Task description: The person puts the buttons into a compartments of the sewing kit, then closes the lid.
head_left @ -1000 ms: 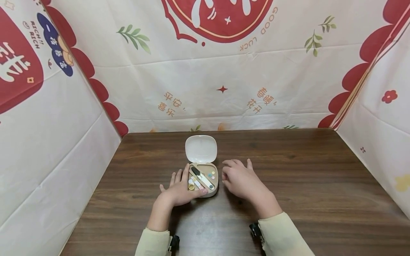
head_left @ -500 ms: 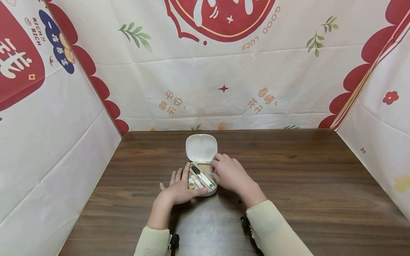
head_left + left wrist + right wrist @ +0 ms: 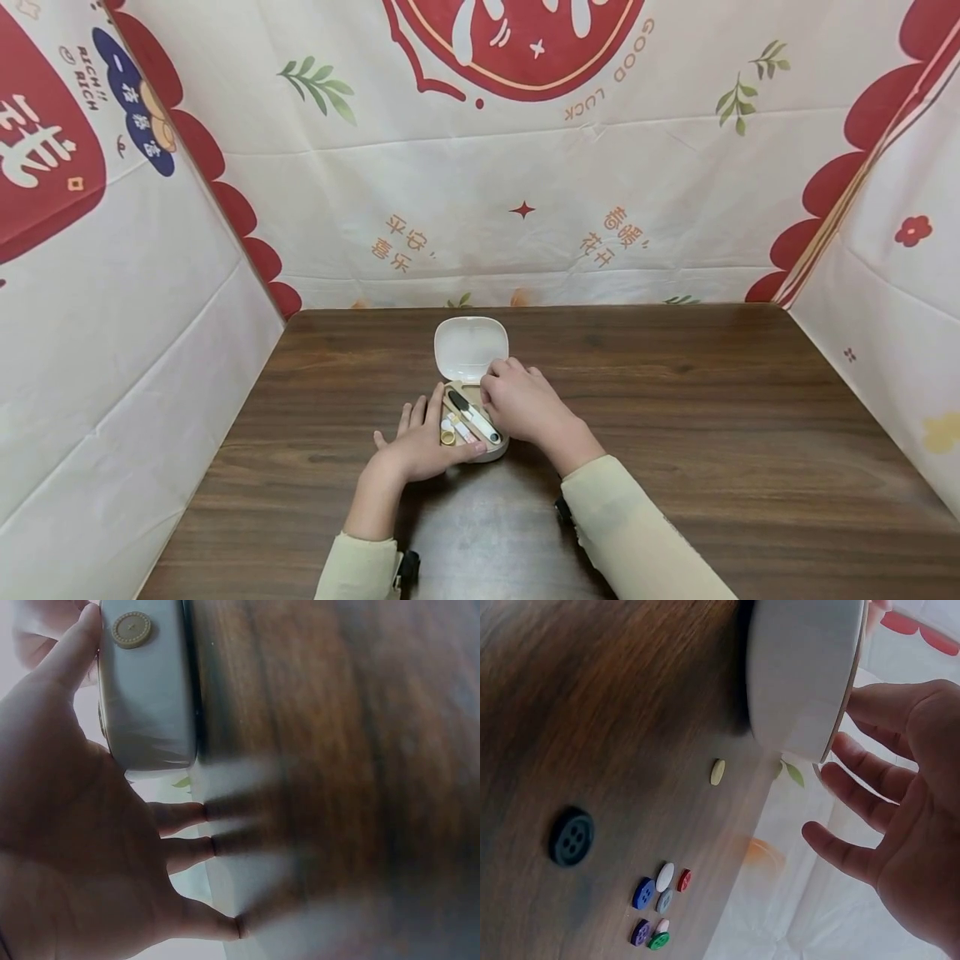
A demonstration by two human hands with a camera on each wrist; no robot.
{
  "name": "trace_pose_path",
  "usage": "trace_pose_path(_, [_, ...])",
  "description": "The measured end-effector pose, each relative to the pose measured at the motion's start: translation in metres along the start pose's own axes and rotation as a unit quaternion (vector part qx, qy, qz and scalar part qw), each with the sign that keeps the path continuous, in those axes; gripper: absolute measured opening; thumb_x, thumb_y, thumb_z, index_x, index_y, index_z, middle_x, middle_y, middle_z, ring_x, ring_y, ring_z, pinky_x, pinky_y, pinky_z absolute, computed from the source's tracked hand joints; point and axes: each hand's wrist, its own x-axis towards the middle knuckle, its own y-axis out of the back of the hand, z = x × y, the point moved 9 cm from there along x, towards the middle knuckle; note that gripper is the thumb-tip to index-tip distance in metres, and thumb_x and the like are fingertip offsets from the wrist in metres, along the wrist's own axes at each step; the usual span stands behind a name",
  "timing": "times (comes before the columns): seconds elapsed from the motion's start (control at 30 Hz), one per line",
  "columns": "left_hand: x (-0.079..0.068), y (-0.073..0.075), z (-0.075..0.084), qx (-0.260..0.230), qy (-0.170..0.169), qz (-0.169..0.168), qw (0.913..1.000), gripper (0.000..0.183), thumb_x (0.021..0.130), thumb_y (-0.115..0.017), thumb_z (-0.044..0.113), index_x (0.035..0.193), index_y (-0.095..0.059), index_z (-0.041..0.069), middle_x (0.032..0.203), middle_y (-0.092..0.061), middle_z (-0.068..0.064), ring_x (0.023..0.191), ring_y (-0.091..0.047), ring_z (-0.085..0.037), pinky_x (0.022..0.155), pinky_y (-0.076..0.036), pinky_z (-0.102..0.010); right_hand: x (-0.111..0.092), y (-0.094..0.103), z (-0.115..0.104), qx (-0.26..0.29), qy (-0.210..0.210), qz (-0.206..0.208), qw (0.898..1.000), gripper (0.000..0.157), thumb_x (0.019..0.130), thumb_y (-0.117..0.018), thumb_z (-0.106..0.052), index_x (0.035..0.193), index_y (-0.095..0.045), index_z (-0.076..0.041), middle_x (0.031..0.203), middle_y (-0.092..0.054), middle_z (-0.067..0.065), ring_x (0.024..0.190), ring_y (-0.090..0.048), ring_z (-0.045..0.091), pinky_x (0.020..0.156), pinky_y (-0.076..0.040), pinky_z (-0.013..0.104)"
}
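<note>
A small white sewing-kit box (image 3: 491,456) with a beige inside stands on the table, its white lid (image 3: 471,348) raised at the back. Inside lie a slim black-and-white tool (image 3: 472,414), thread spools (image 3: 462,432) and a gold ring-shaped piece (image 3: 447,437). My left hand (image 3: 414,450) braces the box's near left corner, thumb along the front rim and index along the left side, other fingers spread. My right hand (image 3: 522,407) reaches over the right rim into the right compartment. Its thumb and index tips are hidden, so I cannot tell whether they pinch anything.
In the right wrist view, loose buttons lie on the wooden table: a black button (image 3: 571,836), a yellow button (image 3: 718,772), a blue button (image 3: 643,893), a red button (image 3: 685,880) and several others. A printed cloth (image 3: 480,167) hangs behind the table.
My right hand has moved left from beside the box into its right compartment, covering the small buttons seen there earlier. My left hand stays at the box's corner.
</note>
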Motion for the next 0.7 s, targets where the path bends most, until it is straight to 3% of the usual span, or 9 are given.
trace_pose_path(0.17, [-0.002, 0.001, 0.002, -0.002, -0.005, 0.001, 1.0, 0.13, 0.075, -0.063, 0.095, 0.173, -0.003, 0.034, 0.178, -0.02, -0.018, 0.167, -0.011, -0.043, 0.115, -0.003, -0.091, 0.001, -0.003, 0.0, -0.008, -0.002, 0.001, 1.0, 0.013, 0.097, -0.069, -0.016, 0.085, -0.073, -0.015, 0.109, -0.067, 0.003, 0.108, -0.061, 0.027, 0.086, -0.052, 0.051])
trace_pose_path(0.37, [-0.01, 0.005, 0.008, 0.0, -0.001, -0.007, 1.0, 0.123, 0.083, -0.067, 0.084, 0.173, -0.003, 0.03, 0.178, -0.02, -0.017, 0.167, -0.011, -0.043, 0.115, -0.005, -0.09, 0.004, -0.007, 0.0, -0.012, -0.005, -0.004, 1.0, 0.015, 0.1, -0.067, -0.018, 0.089, -0.075, -0.014, 0.113, -0.067, 0.004, 0.11, -0.061, 0.028, 0.088, -0.052, 0.052])
trace_pose_path(0.7, [-0.009, 0.006, 0.008, 0.0, -0.003, -0.006, 1.0, 0.123, 0.083, -0.068, 0.083, 0.173, -0.004, 0.03, 0.178, -0.02, -0.017, 0.167, -0.011, -0.043, 0.116, -0.004, -0.09, 0.003, -0.004, -0.003, -0.022, 0.002, -0.007, 1.0, 0.015, 0.102, -0.066, -0.02, 0.093, -0.077, -0.017, 0.117, -0.067, 0.003, 0.113, -0.061, 0.028, 0.089, -0.053, 0.053])
